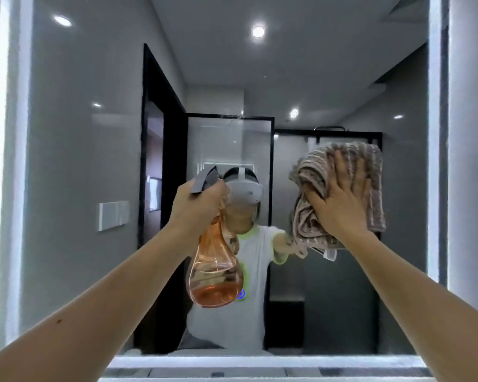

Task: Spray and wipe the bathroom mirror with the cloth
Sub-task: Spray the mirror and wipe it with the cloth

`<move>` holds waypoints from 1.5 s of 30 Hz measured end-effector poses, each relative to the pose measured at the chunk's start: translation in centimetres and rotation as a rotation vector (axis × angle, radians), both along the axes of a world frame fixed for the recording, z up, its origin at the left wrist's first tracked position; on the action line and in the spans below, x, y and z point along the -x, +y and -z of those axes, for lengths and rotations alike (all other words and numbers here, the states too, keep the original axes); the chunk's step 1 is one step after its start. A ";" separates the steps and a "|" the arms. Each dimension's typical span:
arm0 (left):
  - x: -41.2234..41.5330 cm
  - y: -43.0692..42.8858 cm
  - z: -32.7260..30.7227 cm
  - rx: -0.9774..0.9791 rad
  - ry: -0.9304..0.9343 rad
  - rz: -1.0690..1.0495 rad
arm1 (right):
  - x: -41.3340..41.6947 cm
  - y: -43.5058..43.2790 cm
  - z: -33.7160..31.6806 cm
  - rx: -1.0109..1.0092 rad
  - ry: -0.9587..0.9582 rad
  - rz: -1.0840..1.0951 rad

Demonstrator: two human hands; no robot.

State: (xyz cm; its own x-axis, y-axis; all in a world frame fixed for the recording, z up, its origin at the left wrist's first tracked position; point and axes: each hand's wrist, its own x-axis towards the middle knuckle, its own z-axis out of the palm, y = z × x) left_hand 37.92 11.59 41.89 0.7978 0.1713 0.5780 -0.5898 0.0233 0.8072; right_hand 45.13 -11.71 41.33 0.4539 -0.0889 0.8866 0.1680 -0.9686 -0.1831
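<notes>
- Mirror (75, 166) fills the view straight ahead, upright, with lit strips down both sides.
- Right hand (340, 199) lies flat, palm forward, pressing a bunched brown striped cloth (309, 175) against the glass at right of centre.
- Left hand (199, 205) is closed round the neck of an orange spray bottle (215, 271), nozzle aimed at the glass, just short of it.
- Unwiped glass stretches mostly leftward and upward from the cloth; the bottle hangs between.

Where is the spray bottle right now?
In the head view the spray bottle hangs centre-left, gripped at its neck by the left hand, in front of the mirror, left of the cloth.
</notes>
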 end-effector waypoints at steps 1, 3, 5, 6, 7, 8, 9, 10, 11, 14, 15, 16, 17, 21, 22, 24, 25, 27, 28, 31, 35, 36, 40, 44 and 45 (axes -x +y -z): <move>0.0 -0.5 -0.2 -0.008 -0.014 0.005 | 0.1 -0.4 -0.1 -0.034 0.018 0.005; -0.1 -1.0 -0.7 -0.042 -0.031 0.012 | 0.2 0.0 -0.3 -0.068 0.044 0.020; -0.2 -0.9 -1.4 -0.044 -0.040 0.006 | 0.1 1.0 -0.7 -0.074 0.050 0.043; -0.2 -0.6 -1.8 -0.030 -0.043 0.006 | 0.0 1.6 -1.0 -0.063 0.044 0.049; -0.1 -0.3 -2.2 -0.020 -0.042 0.007 | 0.0 2.2 -1.5 -0.044 0.030 0.045; -0.1 0.1 -2.5 -0.014 -0.050 0.009 | 0.1 2.9 -2.1 -0.018 0.014 0.029; 0.1 0.5 -2.9 -0.012 -0.064 0.013 | 0.1 3.8 -2.8 0.016 -0.001 0.009; 0.1 0.9 -3.2 -0.018 -0.082 0.004 | 0.0 4.9 -3.6 0.053 -0.008 -0.007; 0.2 1.5 -3.4 -0.030 -0.100 -0.010 | -0.1 6.3 -4.4 0.086 -0.012 -0.018; 0.2 3.6 -4.5 -0.028 -0.135 -0.033 | -0.8 10.7 -6.8 0.186 -0.034 -0.039; 0.3 4.5 -5.0 -0.010 -0.139 -0.032 | -1.0 12.1 -7.4 0.224 -0.044 -0.050; 0.3 5.4 -5.5 0.004 -0.142 -0.035 | -1.2 13.4 -8.1 0.262 -0.051 -0.058; 0.4 6.3 -5.9 0.002 -0.146 -0.042 | -1.3 14.8 -8.6 0.300 -0.054 -0.061; 0.6 8.5 -6.9 -0.040 -0.213 -0.075 | -1.6 20.1 -10.2 0.420 -0.089 -0.067; 0.5 8.7 -7.1 -0.052 -0.229 -0.077 | -1.6 21.0 -10.3 0.434 -0.105 -0.067; 0.6 8.7 -7.6 -0.080 -0.249 -0.079 | -1.6 21.8 -10.4 0.432 -0.147 -0.068; 0.7 8.6 -7.8 -0.077 -0.251 -0.077 | -1.5 21.8 -10.5 0.426 -0.160 -0.075; 0.6 8.0 -8.1 -0.047 -0.248 -0.072 | -1.4 21.3 -10.6 0.412 -0.170 -0.104; 0.5 7.6 -8.3 -0.038 -0.243 -0.069 | -1.3 21.1 -10.6 0.411 -0.167 -0.121; 0.1 5.8 -8.3 -0.028 -0.240 -0.055 | -1.2 20.1 -10.9 0.459 -0.164 -0.122; -0.2 4.5 -8.6 -0.063 -0.244 -0.076 | -1.5 18.1 -11.9 0.455 -0.172 -0.110; -0.2 4.1 -8.7 -0.061 -0.242 -0.079 | -1.6 17.5 -12.1 0.450 -0.173 -0.102; 0.1 3.0 -8.9 -0.057 -0.230 -0.107 | -1.7 16.4 -12.3 0.460 -0.180 -0.100; 0.4 2.7 -8.9 -0.043 -0.233 -0.112 | -1.9 15.7 -12.4 0.448 -0.195 -0.119; 0.4 2.7 -8.9 -0.035 -0.231 -0.114 | -2.0 15.4 -12.5 0.444 -0.198 -0.121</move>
